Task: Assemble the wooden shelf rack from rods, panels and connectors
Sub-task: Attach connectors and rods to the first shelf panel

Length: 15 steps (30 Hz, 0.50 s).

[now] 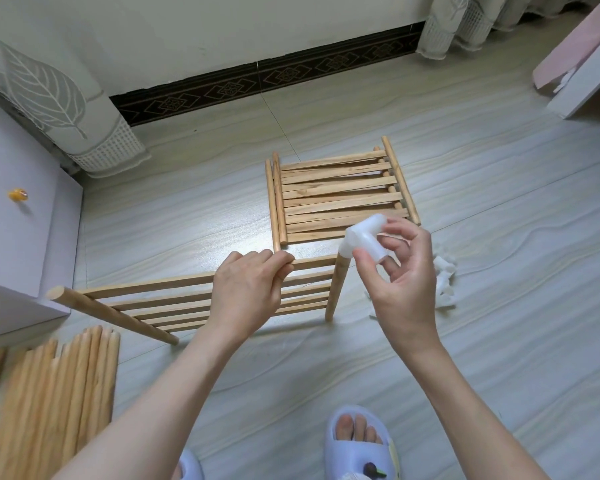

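A slatted wooden panel (194, 299) is held on edge above the floor by the left hand (246, 292), whose fingers are curled over the top slat. Five slats can be counted in it, framed by two end rods. The right hand (404, 271) pinches a white plastic connector (364, 239) between thumb and fingers, and the connector is seated on the upper tip of the panel's end rod (336, 289) just beside that hand. Beyond both hands a stack of further panels (340, 194) lies flat on the floor; how many are stacked cannot be told. To the outer side of the right hand, near it, a small heap of white connectors (444, 282) rests on the floor, too jumbled to count. Below the left forearm a bundle of loose rods (56, 393) lies at the frame's edge. Open floor (499, 341) lies beneath and beyond the right forearm. A grey cabinet (21, 216) borders the left hand's outer side.
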{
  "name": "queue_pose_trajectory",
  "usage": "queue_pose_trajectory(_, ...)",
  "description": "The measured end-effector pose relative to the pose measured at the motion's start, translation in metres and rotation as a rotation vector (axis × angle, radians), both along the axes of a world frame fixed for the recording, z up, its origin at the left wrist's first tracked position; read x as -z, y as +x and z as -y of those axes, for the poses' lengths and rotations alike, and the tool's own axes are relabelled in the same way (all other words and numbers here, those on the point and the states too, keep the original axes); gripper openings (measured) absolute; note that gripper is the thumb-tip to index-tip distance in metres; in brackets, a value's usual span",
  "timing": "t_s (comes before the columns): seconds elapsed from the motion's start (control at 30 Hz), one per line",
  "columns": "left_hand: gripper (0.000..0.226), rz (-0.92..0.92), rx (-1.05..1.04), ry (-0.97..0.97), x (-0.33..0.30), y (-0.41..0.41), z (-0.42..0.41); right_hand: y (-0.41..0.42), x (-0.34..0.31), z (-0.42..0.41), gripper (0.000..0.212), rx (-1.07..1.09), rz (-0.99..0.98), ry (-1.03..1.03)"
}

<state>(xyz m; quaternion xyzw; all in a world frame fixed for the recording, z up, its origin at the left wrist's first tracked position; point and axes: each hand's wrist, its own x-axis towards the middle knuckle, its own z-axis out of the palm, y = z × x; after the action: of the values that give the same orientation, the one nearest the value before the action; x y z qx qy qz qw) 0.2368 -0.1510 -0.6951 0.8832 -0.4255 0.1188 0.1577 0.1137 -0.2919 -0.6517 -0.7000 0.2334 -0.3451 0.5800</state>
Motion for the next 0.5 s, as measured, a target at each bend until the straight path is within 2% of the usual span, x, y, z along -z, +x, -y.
queue_pose_trajectory(0.13, 0.031, 0.02, 0.007, -0.001, 0.0, 0.002, 0.001, 0.002, 0.003, 0.001, 0.053, 0.023, -0.144, -0.299)
queue_pose_trajectory(0.23, 0.031, 0.03, 0.006, 0.005, 0.0, 0.002, 0.001, 0.003, 0.003, 0.005, 0.067, -0.04, -0.185, -0.427)
queue_pose_trajectory(0.37, 0.031, 0.017, 0.008, 0.0, 0.0, 0.001, 0.001, -0.004, 0.003, 0.008, 0.07, -0.175, -0.231, -0.416)
queue_pose_trajectory(0.5, 0.032, 0.014, 0.008, -0.005, 0.0, 0.001, 0.001, -0.01, 0.004, 0.011, 0.066, -0.191, -0.209, -0.345)
